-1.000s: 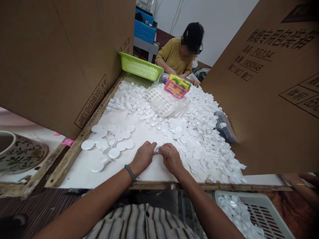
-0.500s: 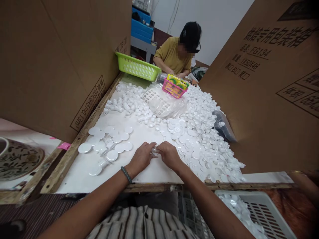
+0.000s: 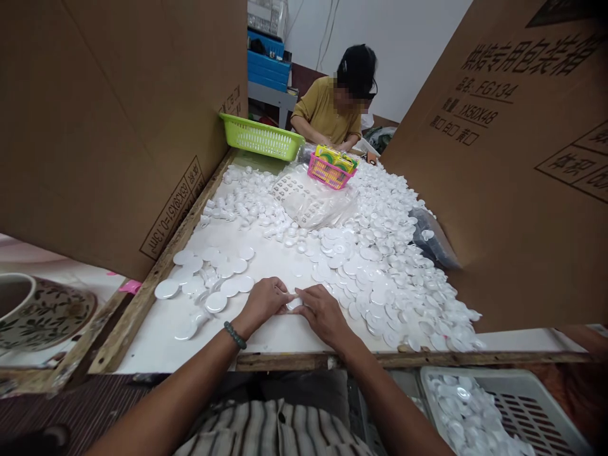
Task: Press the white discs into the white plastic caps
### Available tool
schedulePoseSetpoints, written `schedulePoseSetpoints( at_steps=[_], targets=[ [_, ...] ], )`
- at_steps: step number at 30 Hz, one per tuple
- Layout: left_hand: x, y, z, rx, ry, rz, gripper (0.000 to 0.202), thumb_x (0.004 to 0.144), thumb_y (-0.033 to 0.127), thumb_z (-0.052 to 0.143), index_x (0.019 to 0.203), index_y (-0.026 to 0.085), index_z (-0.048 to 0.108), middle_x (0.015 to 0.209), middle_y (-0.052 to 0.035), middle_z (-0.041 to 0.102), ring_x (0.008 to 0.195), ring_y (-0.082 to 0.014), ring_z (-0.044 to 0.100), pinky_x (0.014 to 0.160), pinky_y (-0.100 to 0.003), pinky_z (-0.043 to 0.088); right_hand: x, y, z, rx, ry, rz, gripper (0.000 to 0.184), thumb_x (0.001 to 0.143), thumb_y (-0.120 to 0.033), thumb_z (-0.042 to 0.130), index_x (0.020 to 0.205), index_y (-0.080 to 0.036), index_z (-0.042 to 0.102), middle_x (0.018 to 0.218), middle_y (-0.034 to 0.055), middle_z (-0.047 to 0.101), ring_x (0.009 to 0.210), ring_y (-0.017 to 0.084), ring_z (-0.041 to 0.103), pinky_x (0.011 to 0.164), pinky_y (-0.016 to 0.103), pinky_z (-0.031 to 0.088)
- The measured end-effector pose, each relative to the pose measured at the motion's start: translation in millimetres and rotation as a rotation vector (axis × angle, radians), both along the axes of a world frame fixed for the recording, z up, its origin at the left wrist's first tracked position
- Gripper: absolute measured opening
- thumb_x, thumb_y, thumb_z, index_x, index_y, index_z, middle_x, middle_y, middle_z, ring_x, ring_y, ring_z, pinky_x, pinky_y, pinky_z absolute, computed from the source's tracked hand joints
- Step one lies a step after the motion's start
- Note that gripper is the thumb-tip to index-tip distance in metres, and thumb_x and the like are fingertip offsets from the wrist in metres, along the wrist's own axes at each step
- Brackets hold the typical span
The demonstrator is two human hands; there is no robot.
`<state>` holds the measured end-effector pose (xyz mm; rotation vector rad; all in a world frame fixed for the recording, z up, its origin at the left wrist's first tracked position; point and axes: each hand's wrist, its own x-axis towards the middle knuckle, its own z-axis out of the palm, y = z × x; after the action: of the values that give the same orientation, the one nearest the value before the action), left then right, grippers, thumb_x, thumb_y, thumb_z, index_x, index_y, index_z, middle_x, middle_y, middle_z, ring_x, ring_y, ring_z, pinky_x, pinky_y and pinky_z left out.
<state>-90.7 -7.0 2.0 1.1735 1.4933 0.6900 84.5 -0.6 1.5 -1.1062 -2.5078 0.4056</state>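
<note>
Close to the table's front edge, my left hand (image 3: pixel 266 300) and my right hand (image 3: pixel 321 310) meet around one small white plastic disc (image 3: pixel 294 304). Fingers of both hands pinch it from opposite sides, and its glossy face shows between them. On the left lies a loose group of white discs (image 3: pixel 216 302), some overlapping. A wide heap of white plastic pieces (image 3: pixel 380 278) spreads to the right of my right hand. Smaller white knob-like pieces (image 3: pixel 242 196) cover the far left of the white tabletop (image 3: pixel 275 335).
Tall cardboard boxes stand at the left (image 3: pixel 118 126) and right (image 3: pixel 513 177). Farther back are a plastic bag (image 3: pixel 308 202), a pink basket (image 3: pixel 327 174) and a green basket (image 3: pixel 261 139). A person (image 3: pixel 332 107) sits opposite. A grey crate (image 3: pixel 527 386) holds white pieces below right.
The disc between my hands has turned so that its flat face shows more. Both hands sit slightly lower in the view, which has shifted a little.
</note>
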Motion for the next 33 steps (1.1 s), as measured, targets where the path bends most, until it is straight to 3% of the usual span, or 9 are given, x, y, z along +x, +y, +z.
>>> schedulePoseSetpoints(
  at_steps=[3,7,15,18,21,26,33],
  targets=[
    [1,1,0.0,-0.042,0.011,0.023,0.025,0.069,0.035,0.064,0.079,0.018,0.049,0.049,0.0030,0.060,0.048,-0.0140,0.059,0.049,-0.023,0.043,-2,3,4.7,0.083,-0.146,0.032,0.032,0.085,-0.034,0.053,0.110,-0.015,0.059,0.083,0.0084,0.060,0.082,0.020,0.049,0.072,0.033,0.044],
    [1,3,0.6,-0.106,0.010,0.032,0.025,0.069,0.033,0.065,0.074,0.018,0.046,0.048,0.0031,0.060,0.045,-0.0131,0.058,0.046,-0.022,0.044,-4,5,4.5,0.108,-0.183,0.027,0.029,0.087,-0.033,0.051,0.106,-0.014,0.060,0.078,0.0074,0.057,0.077,0.019,0.047,0.069,0.031,0.042],
    [-2,10,-3.8,-0.153,-0.110,0.004,0.034,0.058,0.037,0.073,0.070,0.018,0.047,0.047,0.0023,0.059,0.046,-0.0141,0.058,0.047,-0.024,0.047,-3,-4,-10.5,-0.058,0.136,-0.057,0.036,0.084,-0.030,0.056,0.118,-0.019,0.053,0.082,0.0039,0.056,0.078,0.016,0.051,0.070,0.028,0.045],
    [-1,5,-4.1,-0.060,-0.137,0.025,0.033,0.057,0.035,0.073,0.072,0.017,0.049,0.047,0.0046,0.057,0.045,-0.0113,0.055,0.044,-0.020,0.043,-6,-5,-11.5,-0.065,0.189,-0.124,0.027,0.079,-0.036,0.062,0.099,-0.018,0.061,0.072,0.0012,0.054,0.070,0.015,0.051,0.066,0.027,0.043],
    [0,-1,-4.7,0.005,-0.164,0.048,0.035,0.056,0.034,0.074,0.074,0.017,0.049,0.048,0.0055,0.056,0.043,-0.0089,0.051,0.043,-0.019,0.039,-8,-5,-10.1,-0.038,0.198,-0.211,0.031,0.072,-0.045,0.066,0.083,-0.016,0.061,0.067,0.0008,0.053,0.067,0.016,0.050,0.063,0.027,0.041],
    [1,-2,-1.2,-0.072,-0.277,0.107,0.037,0.053,0.031,0.076,0.072,0.016,0.048,0.045,0.0060,0.054,0.042,-0.0092,0.052,0.044,-0.019,0.041,-3,-4,-11.1,-0.164,0.327,-0.101,0.028,0.081,-0.035,0.059,0.104,-0.018,0.062,0.071,0.0008,0.054,0.067,0.013,0.050,0.062,0.024,0.041],
    [0,3,-2.2,-0.151,-0.210,0.110,0.035,0.054,0.030,0.077,0.069,0.016,0.048,0.047,0.0019,0.060,0.045,-0.0126,0.058,0.047,-0.023,0.048,3,1,-14.5,-0.305,0.345,-0.141,0.017,0.077,-0.028,0.065,0.093,-0.025,0.070,0.064,-0.0004,0.057,0.067,0.014,0.051,0.062,0.024,0.041]
  ],
)
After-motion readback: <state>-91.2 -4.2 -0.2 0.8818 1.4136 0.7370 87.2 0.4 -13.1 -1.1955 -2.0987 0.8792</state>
